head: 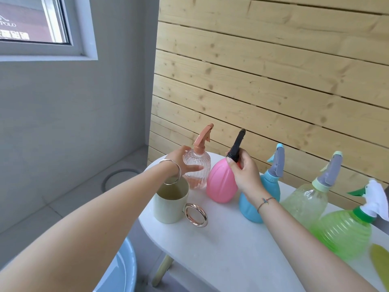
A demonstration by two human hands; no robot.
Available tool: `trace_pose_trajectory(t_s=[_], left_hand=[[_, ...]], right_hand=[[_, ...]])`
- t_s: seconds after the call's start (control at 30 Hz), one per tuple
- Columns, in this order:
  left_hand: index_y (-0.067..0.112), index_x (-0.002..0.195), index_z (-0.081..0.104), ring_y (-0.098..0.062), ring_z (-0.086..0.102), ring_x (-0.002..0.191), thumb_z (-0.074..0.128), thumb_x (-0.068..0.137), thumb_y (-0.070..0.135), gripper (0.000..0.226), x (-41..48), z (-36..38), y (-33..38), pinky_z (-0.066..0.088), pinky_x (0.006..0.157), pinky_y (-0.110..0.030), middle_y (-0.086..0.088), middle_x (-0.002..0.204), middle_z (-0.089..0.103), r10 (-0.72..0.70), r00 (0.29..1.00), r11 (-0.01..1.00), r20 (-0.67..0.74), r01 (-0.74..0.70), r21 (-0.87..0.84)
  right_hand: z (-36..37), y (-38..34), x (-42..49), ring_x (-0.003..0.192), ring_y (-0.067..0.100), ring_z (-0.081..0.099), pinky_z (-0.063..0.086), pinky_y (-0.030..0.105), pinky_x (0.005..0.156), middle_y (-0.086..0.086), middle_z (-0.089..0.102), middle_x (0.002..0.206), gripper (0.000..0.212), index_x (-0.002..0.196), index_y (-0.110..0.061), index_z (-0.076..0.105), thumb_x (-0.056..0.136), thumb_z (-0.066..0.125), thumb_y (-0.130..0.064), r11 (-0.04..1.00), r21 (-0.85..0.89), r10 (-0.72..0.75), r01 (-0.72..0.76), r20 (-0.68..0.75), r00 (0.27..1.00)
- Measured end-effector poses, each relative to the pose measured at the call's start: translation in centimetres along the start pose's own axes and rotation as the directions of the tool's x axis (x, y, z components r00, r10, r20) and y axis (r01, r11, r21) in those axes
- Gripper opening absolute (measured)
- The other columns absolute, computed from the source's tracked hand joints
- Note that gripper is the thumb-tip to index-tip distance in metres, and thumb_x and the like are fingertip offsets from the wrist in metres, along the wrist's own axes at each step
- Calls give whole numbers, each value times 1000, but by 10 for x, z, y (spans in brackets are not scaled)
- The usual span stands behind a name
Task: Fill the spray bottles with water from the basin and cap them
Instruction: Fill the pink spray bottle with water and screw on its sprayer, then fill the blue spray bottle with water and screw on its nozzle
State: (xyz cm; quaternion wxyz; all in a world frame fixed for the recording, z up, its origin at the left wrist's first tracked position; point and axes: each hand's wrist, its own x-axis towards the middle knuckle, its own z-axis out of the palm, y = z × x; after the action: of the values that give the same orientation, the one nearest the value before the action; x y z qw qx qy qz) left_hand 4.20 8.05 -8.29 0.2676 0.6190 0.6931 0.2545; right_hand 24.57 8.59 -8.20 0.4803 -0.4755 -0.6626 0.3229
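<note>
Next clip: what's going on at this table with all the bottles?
A person works at a white table with five spray bottles in a row. Their left hand holds the clear pink bottle. Their right hand grips the black spray head on the opaque pink bottle beside it. The blue bottle, pale green bottle and bright green bottle stand untouched, spray heads on. A mug sits near the left hand, and the blue basin shows at lower left.

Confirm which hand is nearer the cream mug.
Left. The left hand holds the clear pink bottle just behind the cream mug, wrist over its rim. The right hand grips the black spray head on the opaque pink bottle, farther right.
</note>
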Motion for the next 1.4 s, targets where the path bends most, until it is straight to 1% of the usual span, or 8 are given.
trace_pose_trajectory(t_s=[0.33,0.47,0.6,0.7,0.8,0.97,1.23,1.4], left_hand=[[23,150,29,-27,50,127,74,78,50,90,-7,0,1,42,105,-39,-4,149,43,-8,1000,1000,-11,8,-7],[22,152,21,-28,49,129,71,80,52,93,-21,-1,10,43,104,-38,-5,151,41,-21,997,999,-80,18,-36],[17,152,20,-26,44,134,69,82,51,91,-49,-1,22,38,104,-35,-5,151,39,-28,984,992,-174,6,-128],[14,145,32,-22,50,125,71,81,46,81,-75,4,32,43,102,-36,-6,140,45,-39,953,967,-302,-40,-251],[14,134,42,-19,55,106,72,82,44,66,-92,14,45,46,91,-34,-3,126,44,-14,928,957,-373,-96,-274],[16,130,45,-20,52,109,71,83,40,58,-107,35,69,44,94,-32,0,121,42,97,951,949,-295,-178,-262],[17,141,35,-18,46,125,77,75,47,84,-139,55,89,40,104,-34,-2,140,38,164,979,958,-117,-186,-217],[21,146,27,-12,43,125,83,66,50,102,-170,57,108,40,99,-28,6,139,40,228,974,932,-13,-222,-286]], right_hand=[[4,-6,-4,112,20,57,43,34,101,2,64,114,26,119,-10,56,94,56,-14,998,-42,34,-36,-43,998],[1,-10,-19,130,14,45,34,32,110,-2,52,137,49,136,-14,44,90,61,-16,993,-61,98,-100,-34,995],[-20,-34,-69,119,4,53,37,12,101,-10,57,125,45,127,-15,50,86,62,0,996,36,-75,80,-123,990],[-49,-43,-97,107,8,57,41,18,96,-13,58,114,40,112,-18,54,82,65,5,964,-77,-265,253,-266,927],[-68,-29,-94,108,15,51,37,24,97,-18,47,113,47,117,-14,47,79,69,2,975,-129,-219,181,-406,887],[-77,-4,-67,130,17,43,31,23,101,2,46,139,52,136,-9,41,90,64,-19,982,11,187,-190,-243,952],[-85,-22,-75,99,11,58,43,15,89,-5,67,101,24,106,-12,66,85,70,-24,997,-59,38,-54,-238,971],[-94,-74,-106,88,6,62,45,15,80,-3,70,95,20,101,-16,67,86,69,-28,992,119,-17,45,-220,975]])
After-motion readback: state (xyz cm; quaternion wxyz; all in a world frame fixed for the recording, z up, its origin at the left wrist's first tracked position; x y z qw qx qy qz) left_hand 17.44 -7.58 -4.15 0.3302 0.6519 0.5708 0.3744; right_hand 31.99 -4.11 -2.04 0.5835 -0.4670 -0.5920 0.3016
